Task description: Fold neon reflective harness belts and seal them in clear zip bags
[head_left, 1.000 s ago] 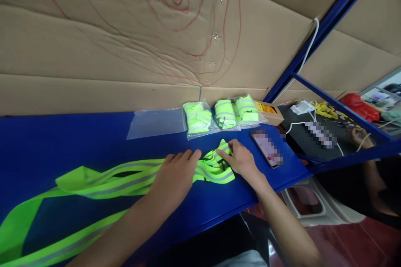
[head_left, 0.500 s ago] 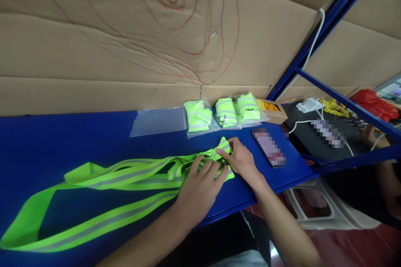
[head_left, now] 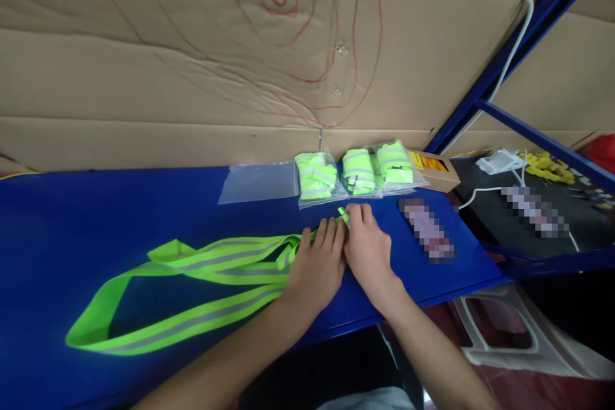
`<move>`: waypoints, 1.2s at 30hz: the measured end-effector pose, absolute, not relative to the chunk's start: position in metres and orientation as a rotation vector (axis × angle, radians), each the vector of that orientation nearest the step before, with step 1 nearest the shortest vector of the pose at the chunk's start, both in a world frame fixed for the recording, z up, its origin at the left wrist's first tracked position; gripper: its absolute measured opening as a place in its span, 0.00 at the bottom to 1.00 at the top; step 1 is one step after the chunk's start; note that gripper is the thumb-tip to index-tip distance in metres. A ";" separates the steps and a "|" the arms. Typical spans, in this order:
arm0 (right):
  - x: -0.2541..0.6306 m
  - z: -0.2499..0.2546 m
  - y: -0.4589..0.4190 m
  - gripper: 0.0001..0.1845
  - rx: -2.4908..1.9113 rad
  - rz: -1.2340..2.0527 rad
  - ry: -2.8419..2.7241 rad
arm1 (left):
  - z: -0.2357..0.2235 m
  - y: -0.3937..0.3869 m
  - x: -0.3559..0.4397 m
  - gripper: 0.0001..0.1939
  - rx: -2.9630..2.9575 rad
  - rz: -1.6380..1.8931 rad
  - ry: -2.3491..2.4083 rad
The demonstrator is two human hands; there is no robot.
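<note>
A neon-green reflective strap (head_left: 206, 318) with a grey stripe lies in long loops across the blue tabletop (head_left: 38, 237). Its gathered right end is under my hands. My left hand (head_left: 317, 266) is closed over the bunched part, fingers side by side and pointing away from me. Pressed close against it, my right hand (head_left: 369, 250) curls its fingers around the strap's end. A small green tip shows above the right fingers; most of the bunch is hidden.
Behind my hands lie clear bags of folded green straps (head_left: 314, 176) and a flat clear plastic bag (head_left: 259, 182). A phone (head_left: 425, 230) lies to the right, near an open cardboard box (head_left: 444, 173). Blue frame bars (head_left: 538, 131) and a white chair (head_left: 523, 333) are farther right.
My left hand has moved right along the strap, up against my right hand. The loops have been drawn rightward and the bunch is now covered. My right fingers have curled in more.
</note>
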State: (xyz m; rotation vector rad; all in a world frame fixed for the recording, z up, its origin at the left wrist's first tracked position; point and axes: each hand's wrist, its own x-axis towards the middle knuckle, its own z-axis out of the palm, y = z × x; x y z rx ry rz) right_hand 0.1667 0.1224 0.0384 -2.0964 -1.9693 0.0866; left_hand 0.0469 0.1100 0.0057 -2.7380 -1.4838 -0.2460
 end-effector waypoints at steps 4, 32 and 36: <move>0.161 0.028 0.102 0.24 -1.910 0.107 -2.047 | 0.010 0.117 0.050 0.28 -2.776 -0.191 -1.570; 0.175 0.020 0.092 0.23 -1.619 0.517 -1.906 | 0.007 0.117 -0.043 0.45 -2.785 -0.295 -1.447; 0.186 0.013 0.103 0.14 -1.575 0.745 -1.781 | -0.005 0.120 -0.050 0.42 -2.793 -0.343 -1.403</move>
